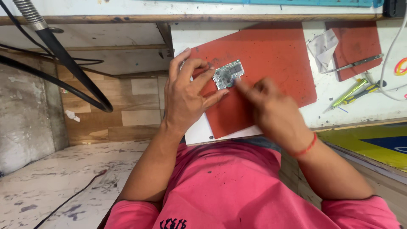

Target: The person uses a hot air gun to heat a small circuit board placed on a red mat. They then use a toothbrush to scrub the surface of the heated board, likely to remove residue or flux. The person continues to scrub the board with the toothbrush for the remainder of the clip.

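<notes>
Holding the small circuit board (pixel 228 74) between thumb and fingertips of my left hand (pixel 186 91), pinned flat on the red mat (pixel 271 55) of the worktop (pixel 339 101). My right hand (pixel 271 106) is blurred; index finger extended, touching the board's near-right edge, other fingers loosely curled, grasping nothing I can see. Tweezers (pixel 356 63) and screwdrivers (pixel 354 91) lie untouched, well to the right. Judgement: early stage, board only being positioned; tool work appears left to do.

Red mat (pixel 271 55) bare rightward (tweezers (pixel 355 63), screwdrivers (pixel 354 91) beyond its edge).
</notes>
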